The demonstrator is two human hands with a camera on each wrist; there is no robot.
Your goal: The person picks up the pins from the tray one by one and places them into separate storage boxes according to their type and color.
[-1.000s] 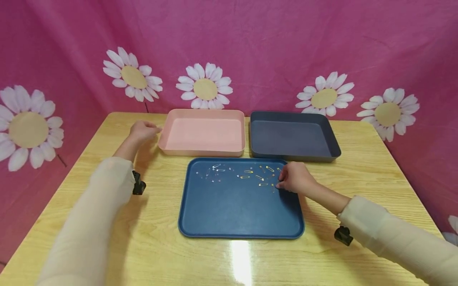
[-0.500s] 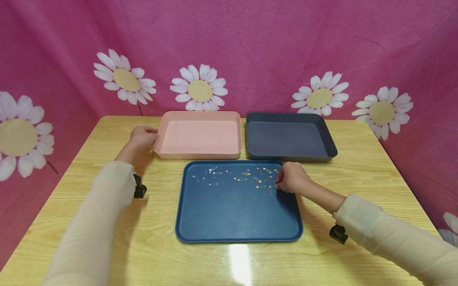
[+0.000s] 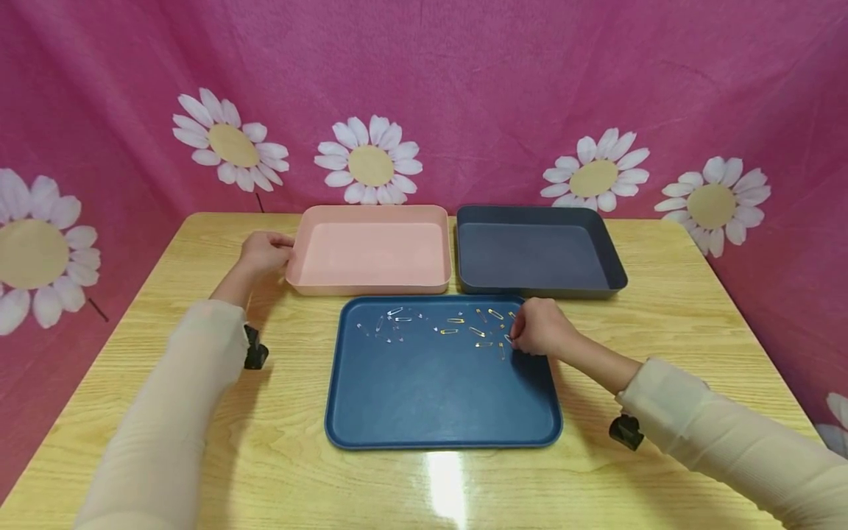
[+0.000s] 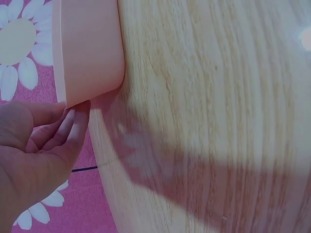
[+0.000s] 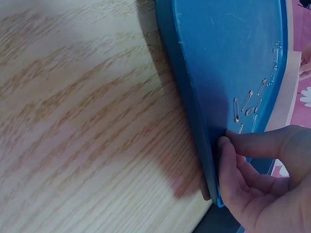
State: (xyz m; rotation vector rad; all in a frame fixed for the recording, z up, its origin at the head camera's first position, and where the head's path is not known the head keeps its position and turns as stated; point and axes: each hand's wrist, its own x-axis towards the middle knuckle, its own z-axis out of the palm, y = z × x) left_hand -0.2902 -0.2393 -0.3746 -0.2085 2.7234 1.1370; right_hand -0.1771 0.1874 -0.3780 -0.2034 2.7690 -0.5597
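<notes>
In the head view my left hand (image 3: 265, 252) is at the left end of a pink rectangular tray (image 3: 371, 254). The left wrist view shows its thumb and fingers pinching the tray's rim (image 4: 77, 101) at a corner. My right hand (image 3: 543, 327) reaches over the upper right of a blue tray (image 3: 437, 390), thumb and forefinger tips together close over its surface. A safety pin (image 3: 508, 338) shows right at those fingertips, partly hidden by them. Several gold-coloured safety pins (image 3: 476, 331) lie beside that hand. Silver safety pins (image 3: 394, 311) and tiny bits lie farther left on the blue tray.
A dark grey tray (image 3: 539, 254) stands right of the pink one, behind the blue tray. All three rest on a wooden table (image 3: 285, 412). A pink cloth (image 3: 477, 96) with printed daisies hangs behind and at the sides.
My left hand has come up to the pink tray and taken hold of its edge. The right hand stays by the gold pins; a pin now shows at its fingertips. The view has shifted slightly.
</notes>
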